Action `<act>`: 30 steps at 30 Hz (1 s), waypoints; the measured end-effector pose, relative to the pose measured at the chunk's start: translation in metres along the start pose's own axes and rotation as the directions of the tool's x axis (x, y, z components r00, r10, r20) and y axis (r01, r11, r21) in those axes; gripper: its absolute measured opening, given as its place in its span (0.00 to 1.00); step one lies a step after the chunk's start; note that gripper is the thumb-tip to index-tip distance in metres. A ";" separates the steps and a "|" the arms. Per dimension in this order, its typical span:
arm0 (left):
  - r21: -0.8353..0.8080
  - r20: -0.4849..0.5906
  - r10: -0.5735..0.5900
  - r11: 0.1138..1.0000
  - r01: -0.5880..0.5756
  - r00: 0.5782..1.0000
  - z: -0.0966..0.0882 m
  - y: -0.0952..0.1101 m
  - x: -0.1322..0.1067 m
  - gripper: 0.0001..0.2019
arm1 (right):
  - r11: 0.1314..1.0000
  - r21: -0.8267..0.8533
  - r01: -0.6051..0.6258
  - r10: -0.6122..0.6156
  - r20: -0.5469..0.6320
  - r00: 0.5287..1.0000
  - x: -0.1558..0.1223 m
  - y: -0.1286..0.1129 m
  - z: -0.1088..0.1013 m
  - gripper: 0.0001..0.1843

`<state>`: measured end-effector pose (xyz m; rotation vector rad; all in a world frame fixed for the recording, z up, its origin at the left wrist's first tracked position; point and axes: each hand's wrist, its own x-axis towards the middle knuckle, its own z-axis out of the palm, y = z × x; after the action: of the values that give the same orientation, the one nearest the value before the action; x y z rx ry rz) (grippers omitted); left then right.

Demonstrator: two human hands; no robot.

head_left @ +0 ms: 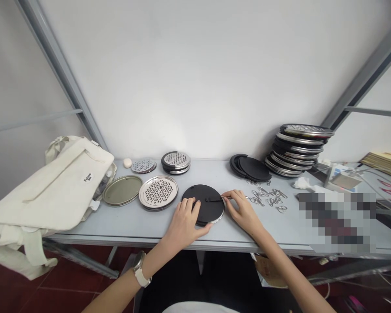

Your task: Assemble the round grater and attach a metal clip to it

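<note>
A round black disc (207, 202) with a silver rim at its lower right lies flat on the table before me. My left hand (185, 221) holds it at the left, fingers on top and thumb along the front edge. A narrow black strip (212, 199) crosses from near the disc's middle to its right edge. There my right hand (243, 211) has its fingertips pinched together on something thin, too small to make out. Right of that hand several small metal wire clips (271, 198) are scattered.
Perforated metal grater discs (158, 192) and a plain greenish disc (123, 190) lie at left, beside a cream bag (52, 187). Behind are a small grater stack (176, 161) and black discs (254, 168). A tall disc stack (296, 150) leans at back right.
</note>
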<state>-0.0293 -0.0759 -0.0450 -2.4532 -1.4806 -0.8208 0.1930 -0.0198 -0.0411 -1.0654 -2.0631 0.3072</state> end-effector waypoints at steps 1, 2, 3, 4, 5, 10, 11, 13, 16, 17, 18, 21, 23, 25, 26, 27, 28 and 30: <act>0.001 0.000 -0.001 1.000 0.001 1.000 0.000 0.000 0.000 0.27 | 1.000 0.003 -0.008 0.007 0.005 1.000 0.000 0.000 0.000 0.08; 0.003 0.001 -0.002 1.000 0.002 1.000 0.000 0.000 0.000 0.28 | 1.000 0.006 -0.015 0.015 0.010 1.000 0.000 0.000 0.000 0.08; 0.006 0.004 -0.002 1.000 0.002 1.000 0.000 0.000 0.000 0.28 | 1.000 0.011 -0.025 0.025 0.014 1.000 -0.001 0.001 0.000 0.08; 0.010 0.009 -0.001 1.000 0.001 1.000 0.000 0.000 0.000 0.28 | 0.999 0.016 -0.035 0.035 0.015 0.999 -0.001 0.001 0.000 0.07; 0.014 0.012 -0.001 1.000 0.001 1.000 0.000 0.000 0.000 0.28 | 0.999 0.021 -0.045 0.045 0.013 0.999 -0.001 0.001 0.000 0.07; 0.025 0.004 0.004 1.000 -0.004 1.000 0.000 0.001 0.000 0.28 | 0.998 0.025 -0.062 0.062 -0.014 0.998 -0.001 0.001 0.001 0.06; 0.023 -0.002 0.005 1.000 -0.005 1.000 0.000 0.001 0.000 0.28 | 0.998 0.023 -0.058 0.059 -0.023 0.998 -0.001 0.000 0.001 0.06; 0.015 -0.010 0.007 1.000 -0.007 1.000 0.000 0.000 0.000 0.28 | 0.999 0.011 -0.047 0.047 -0.042 0.998 0.000 0.000 0.000 0.06; 0.007 -0.011 0.009 1.000 -0.009 1.000 0.000 0.000 0.000 0.27 | 0.999 -0.015 -0.031 0.030 -0.074 0.997 0.000 -0.001 -0.001 0.07; 0.006 -0.010 0.008 1.000 -0.008 1.000 0.000 0.000 0.000 0.27 | 0.999 -0.020 -0.028 0.027 -0.082 0.996 0.000 -0.001 -0.001 0.06; 0.006 -0.009 0.006 1.000 -0.006 1.000 -0.001 0.000 0.000 0.27 | 0.999 -0.019 -0.028 0.026 -0.085 0.996 0.000 0.000 -0.001 0.06; 0.010 0.003 0.002 1.000 -0.002 1.000 -0.001 0.000 0.000 0.28 | 0.999 0.009 -0.039 0.040 -0.077 0.996 -0.001 0.001 -0.001 0.05; 0.009 0.016 0.000 1.000 0.000 1.000 -0.001 0.000 0.001 0.28 | 0.998 0.023 -0.052 0.053 -0.064 0.997 -0.001 0.002 -0.001 0.05; 0.006 0.020 -0.003 1.000 0.002 1.000 -0.001 0.000 0.001 0.28 | 0.998 0.025 -0.055 0.056 -0.043 0.998 -0.001 0.002 -0.001 0.06; 0.005 0.018 -0.002 1.000 0.002 1.000 -0.001 0.000 0.001 0.28 | 0.998 0.021 -0.054 0.055 -0.029 0.998 -0.001 0.002 -0.001 0.06; 0.005 0.014 -0.002 1.000 0.002 1.000 -0.001 0.000 0.001 0.28 | 0.998 0.015 -0.053 0.054 -0.019 0.998 -0.001 0.002 -0.001 0.07; 0.005 0.012 -0.001 1.000 0.001 1.000 0.000 0.000 0.001 0.28 | 0.998 0.009 -0.058 0.058 -0.014 0.998 -0.001 0.002 -0.001 0.07; 0.004 0.014 -0.002 1.000 0.001 1.000 0.000 0.000 0.000 0.28 | 0.996 0.000 -0.085 0.085 -0.007 0.996 -0.001 0.002 -0.001 0.07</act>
<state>-0.0292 -0.0762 -0.0445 -2.4599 -1.4874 -0.8018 0.1950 -0.0195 -0.0424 -1.1548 -2.0153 0.3460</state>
